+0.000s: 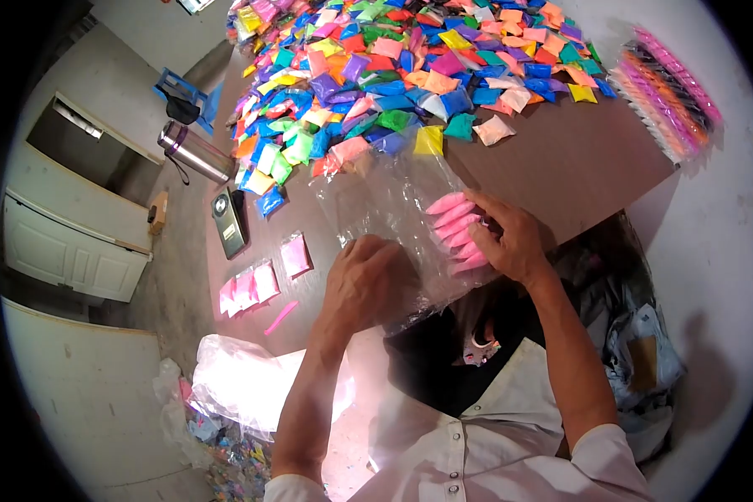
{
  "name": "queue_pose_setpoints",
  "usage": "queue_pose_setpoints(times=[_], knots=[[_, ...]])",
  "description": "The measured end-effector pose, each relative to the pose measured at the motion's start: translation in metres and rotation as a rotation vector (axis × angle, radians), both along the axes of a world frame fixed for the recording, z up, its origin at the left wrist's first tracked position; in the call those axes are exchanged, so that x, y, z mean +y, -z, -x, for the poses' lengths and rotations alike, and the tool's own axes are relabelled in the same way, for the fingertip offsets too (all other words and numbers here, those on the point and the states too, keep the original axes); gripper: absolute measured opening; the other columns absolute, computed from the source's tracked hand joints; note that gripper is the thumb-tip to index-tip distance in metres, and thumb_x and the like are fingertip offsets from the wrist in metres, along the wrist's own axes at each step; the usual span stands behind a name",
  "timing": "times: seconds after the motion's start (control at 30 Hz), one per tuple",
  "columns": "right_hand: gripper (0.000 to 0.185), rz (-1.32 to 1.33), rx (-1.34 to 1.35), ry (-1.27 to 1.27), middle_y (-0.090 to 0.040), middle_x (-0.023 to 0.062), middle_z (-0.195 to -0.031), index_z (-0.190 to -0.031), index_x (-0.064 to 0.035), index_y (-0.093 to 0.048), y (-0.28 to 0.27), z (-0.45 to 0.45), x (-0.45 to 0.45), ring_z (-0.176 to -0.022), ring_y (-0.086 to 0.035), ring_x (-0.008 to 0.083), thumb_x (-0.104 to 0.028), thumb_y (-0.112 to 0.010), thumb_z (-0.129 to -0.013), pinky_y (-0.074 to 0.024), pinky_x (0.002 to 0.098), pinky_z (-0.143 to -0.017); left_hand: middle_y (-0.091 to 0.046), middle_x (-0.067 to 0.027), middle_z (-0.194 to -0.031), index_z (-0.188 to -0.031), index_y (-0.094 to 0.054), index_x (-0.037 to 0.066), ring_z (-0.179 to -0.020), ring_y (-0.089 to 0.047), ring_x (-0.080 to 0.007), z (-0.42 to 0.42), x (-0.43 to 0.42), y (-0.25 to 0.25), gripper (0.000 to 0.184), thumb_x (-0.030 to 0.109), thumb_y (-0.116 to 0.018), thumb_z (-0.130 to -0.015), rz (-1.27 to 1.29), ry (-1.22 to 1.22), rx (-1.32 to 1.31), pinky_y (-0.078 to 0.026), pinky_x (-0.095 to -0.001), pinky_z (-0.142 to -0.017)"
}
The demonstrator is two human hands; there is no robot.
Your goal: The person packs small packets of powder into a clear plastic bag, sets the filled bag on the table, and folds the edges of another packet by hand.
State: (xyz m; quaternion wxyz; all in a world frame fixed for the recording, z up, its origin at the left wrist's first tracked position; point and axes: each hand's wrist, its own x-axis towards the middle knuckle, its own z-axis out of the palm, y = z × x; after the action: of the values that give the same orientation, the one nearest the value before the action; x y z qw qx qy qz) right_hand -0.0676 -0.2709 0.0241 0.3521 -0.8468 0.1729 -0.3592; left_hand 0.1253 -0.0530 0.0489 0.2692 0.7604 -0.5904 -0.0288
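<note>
A large clear plastic bag lies across the front of the table between my two hands. My left hand is closed at its near left side, fingers curled over the film and a little blurred. My right hand grips a stacked row of several small pink packets, thumb on the near side and fingers at the far end. The packets are at the bag's right part; whether they are inside it or on top I cannot tell. Left of my left hand lie a single pink packet and a short row of pink packets.
A heap of multicoloured packets covers the table's far side. A phone and a steel flask stand at the left. A pink strip lies near the front edge. Bundled packets in clear wrap sit at the right corner.
</note>
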Motion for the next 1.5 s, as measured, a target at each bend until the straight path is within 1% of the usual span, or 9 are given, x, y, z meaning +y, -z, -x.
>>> queue_pose_setpoints(times=[0.23,0.53,0.7,0.8,1.1,1.2,1.27,1.33,1.5], knots=[[0.046,-0.047,0.012,-0.006,-0.073,0.0202,-0.119,-0.132,-0.0014,-0.068,-0.004,0.000,0.001,-0.098,-0.073,0.0364,-0.019,-0.067,-0.090,-0.0574,0.0415,-0.088,-0.067,-0.0120,-0.121,-0.117,-0.073,0.008,-0.112,-0.064,-0.0371,-0.004,0.003,-0.001,0.041,-0.008,-0.062,-0.081,0.006,0.050,0.000,-0.055,-0.0450,-0.097],[0.046,-0.071,0.025,-0.006,-0.073,0.0211,-0.120,-0.131,-0.0007,-0.069,-0.007,0.000,0.002,-0.102,-0.073,0.0357,-0.020,-0.067,-0.089,-0.0574,0.0408,-0.091,-0.069,-0.0120,-0.123,-0.105,-0.075,0.006,-0.114,-0.064,-0.0377,-0.006,0.006,-0.001,0.031,-0.007,-0.065,-0.079,0.001,0.027,0.056,-0.055,-0.0450,-0.099],[0.046,-0.027,0.004,-0.005,-0.074,0.0207,-0.121,-0.131,-0.0002,-0.069,-0.004,-0.001,-0.001,-0.102,-0.073,0.0348,-0.019,-0.068,-0.089,-0.0577,0.0398,-0.090,-0.074,-0.0103,-0.114,-0.106,-0.075,0.004,-0.101,-0.073,-0.0237,-0.025,0.025,0.009,0.025,-0.009,-0.063,-0.089,0.242,-0.158,0.243,-0.059,-0.0329,-0.085],[0.046,-0.076,0.008,-0.011,-0.074,0.0205,-0.121,-0.131,-0.0001,-0.069,-0.003,0.001,0.002,-0.102,-0.074,0.0339,-0.018,-0.068,-0.089,-0.0578,0.0394,-0.090,-0.074,-0.0134,-0.117,-0.113,-0.074,0.004,-0.094,-0.075,-0.0257,-0.068,0.041,-0.002,0.025,-0.003,-0.064,-0.092,0.163,-0.384,0.175,-0.061,-0.0336,-0.077],[0.045,-0.087,0.003,-0.008,-0.073,0.0202,-0.122,-0.130,-0.0003,-0.070,-0.006,0.000,0.000,-0.103,-0.074,0.0339,-0.016,-0.069,-0.087,-0.0577,0.0391,-0.091,-0.071,-0.0205,-0.123,-0.126,-0.068,0.002,-0.105,-0.071,-0.0391,-0.123,0.069,0.002,0.044,0.007,-0.072,-0.082,-0.157,-0.500,-0.107,-0.056,-0.0431,-0.095],[0.045,-0.100,0.010,-0.001,-0.074,0.0198,-0.122,-0.129,-0.0007,-0.070,-0.006,0.001,0.001,-0.104,-0.073,0.0349,-0.017,-0.070,-0.087,-0.0571,0.0400,-0.093,-0.073,-0.0197,-0.112,-0.121,-0.070,0.000,-0.094,-0.073,-0.0321,-0.134,0.071,-0.007,0.040,0.009,-0.077,-0.083,-0.108,-0.415,-0.065,-0.058,-0.0388,-0.086],[0.045,-0.074,0.005,0.017,-0.074,0.0197,-0.122,-0.129,-0.0009,-0.070,-0.004,0.003,-0.001,-0.105,-0.073,0.0354,-0.018,-0.069,-0.087,-0.0569,0.0403,-0.093,-0.073,-0.0105,-0.095,-0.112,-0.074,-0.001,-0.079,-0.068,-0.0171,-0.137,0.072,-0.015,0.029,0.010,-0.080,-0.087,-0.004,-0.449,0.272,-0.055,-0.0307,-0.072],[0.046,-0.032,0.009,-0.007,-0.073,0.0182,-0.123,-0.133,-0.0028,-0.069,-0.001,0.002,-0.002,-0.105,-0.072,0.0309,-0.012,-0.070,-0.087,-0.0573,0.0378,-0.092,-0.066,0.0045,-0.081,-0.102,-0.075,0.001,-0.066,-0.053,-0.0006,-0.126,0.066,-0.028,0.012,0.008,-0.080,-0.093,0.171,-0.383,0.509,-0.041,-0.0192,-0.058],[0.047,-0.046,-0.002,0.011,-0.074,0.0195,-0.120,-0.130,-0.0028,-0.070,-0.002,0.000,-0.002,-0.103,-0.072,0.0358,-0.019,-0.071,-0.085,-0.0572,0.0414,-0.093,-0.070,0.0022,-0.080,-0.105,-0.073,0.005,-0.063,-0.060,-0.0025,-0.070,0.009,-0.031,0.015,0.011,-0.081,-0.094,0.320,-0.340,0.744,-0.043,-0.0193,-0.051]])
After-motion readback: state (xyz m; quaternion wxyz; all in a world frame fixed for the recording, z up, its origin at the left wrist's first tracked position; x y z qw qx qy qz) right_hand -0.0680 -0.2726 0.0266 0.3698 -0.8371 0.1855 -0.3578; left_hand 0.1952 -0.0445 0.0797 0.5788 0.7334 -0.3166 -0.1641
